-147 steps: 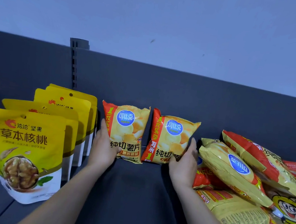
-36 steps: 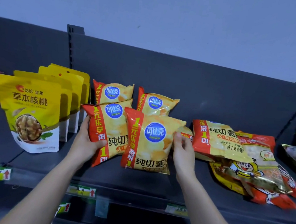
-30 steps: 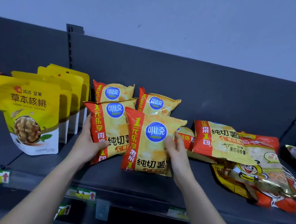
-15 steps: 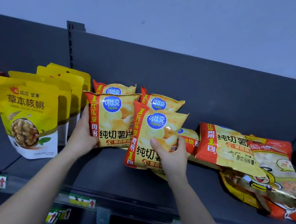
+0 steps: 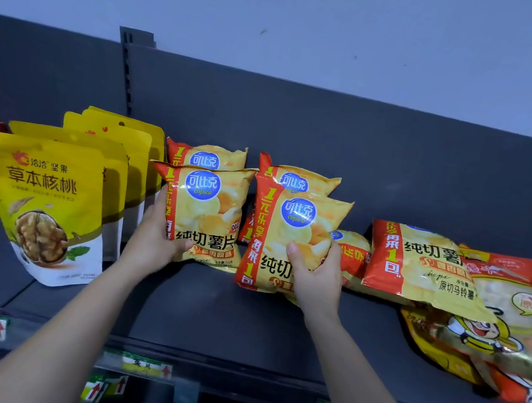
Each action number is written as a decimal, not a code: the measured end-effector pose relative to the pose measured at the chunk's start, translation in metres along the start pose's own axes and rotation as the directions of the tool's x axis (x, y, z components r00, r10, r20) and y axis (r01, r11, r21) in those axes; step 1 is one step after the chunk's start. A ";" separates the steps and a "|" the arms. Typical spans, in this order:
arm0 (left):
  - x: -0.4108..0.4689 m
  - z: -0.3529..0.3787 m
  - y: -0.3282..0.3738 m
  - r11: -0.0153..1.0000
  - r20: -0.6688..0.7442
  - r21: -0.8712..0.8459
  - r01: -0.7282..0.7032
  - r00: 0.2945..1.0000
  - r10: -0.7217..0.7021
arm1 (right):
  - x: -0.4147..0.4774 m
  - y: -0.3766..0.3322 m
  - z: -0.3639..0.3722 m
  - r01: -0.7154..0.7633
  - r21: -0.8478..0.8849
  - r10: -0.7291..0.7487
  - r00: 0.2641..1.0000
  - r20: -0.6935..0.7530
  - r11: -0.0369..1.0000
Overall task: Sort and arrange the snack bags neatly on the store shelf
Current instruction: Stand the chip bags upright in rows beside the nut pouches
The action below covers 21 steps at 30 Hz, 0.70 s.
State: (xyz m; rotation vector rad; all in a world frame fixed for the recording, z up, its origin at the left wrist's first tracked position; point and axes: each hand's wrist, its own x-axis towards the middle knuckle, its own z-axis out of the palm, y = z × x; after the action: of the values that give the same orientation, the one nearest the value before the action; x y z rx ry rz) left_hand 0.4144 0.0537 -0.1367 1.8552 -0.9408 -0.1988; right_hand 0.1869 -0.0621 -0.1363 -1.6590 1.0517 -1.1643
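Four Copico chip bags stand in two files right of the walnut pouches (image 5: 37, 205). Left hand (image 5: 155, 237) fingers grip the front-left bag (image 5: 206, 207); right hand (image 5: 316, 272) fingers grip the front-right bag (image 5: 290, 235). Loose heap (image 5: 449, 286) farther right is unsorted: roughly half done.

Both bare forearms extend forward and upward, the left hand (image 5: 154, 240) and right hand (image 5: 317, 275) each closed with fingers (image 5: 295, 254) curled in a grasp.
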 end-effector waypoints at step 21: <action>-0.009 0.020 0.007 0.970 -0.230 0.242 -0.009 0.971 0.066 | -0.007 -0.008 -0.017 0.169 -0.554 -0.020 0.964 0.265 0.815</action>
State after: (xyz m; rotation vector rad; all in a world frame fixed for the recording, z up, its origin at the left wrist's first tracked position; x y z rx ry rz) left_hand 0.3942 0.0444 -0.1433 2.0262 -0.8611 0.1655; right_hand 0.1703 -0.0563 -0.1264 -2.2835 1.2420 -0.6930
